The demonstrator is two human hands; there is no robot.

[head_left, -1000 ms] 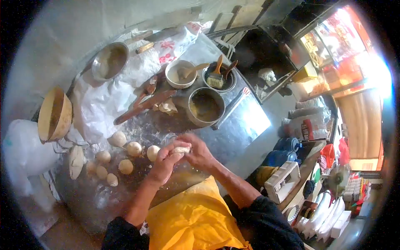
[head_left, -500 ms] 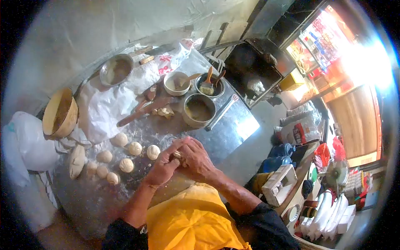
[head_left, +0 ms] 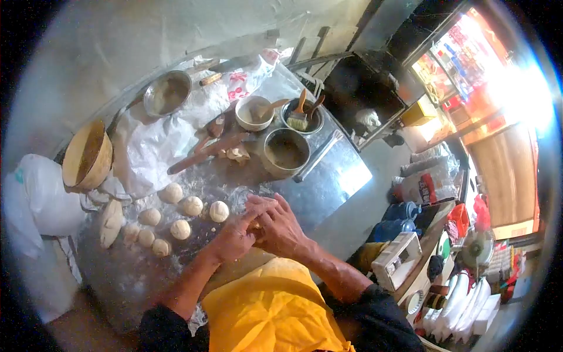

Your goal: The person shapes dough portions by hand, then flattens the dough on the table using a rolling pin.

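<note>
My left hand point(head_left: 233, 237) and my right hand point(head_left: 280, 227) are cupped together above the near side of the floured table point(head_left: 141, 281). Between them they hold a piece of dough point(head_left: 254, 225), mostly hidden by the fingers. Several round dough balls lie on the table to the left of my hands; the nearest is a pale ball point(head_left: 219, 212). A longer piece of dough point(head_left: 111, 223) rests at the far left of the group.
Behind my hands stand a metal pot point(head_left: 286, 167), a white bowl point(head_left: 247, 122) and a pot with brushes point(head_left: 315, 127). A rolling pin point(head_left: 205, 154) lies beside them. A yellow bowl point(head_left: 103, 161) is at the left, a white crate point(head_left: 397, 260) at the right.
The dough showed between my hands a second ago; my fingers have since closed over most of it. The view has shifted slightly.
</note>
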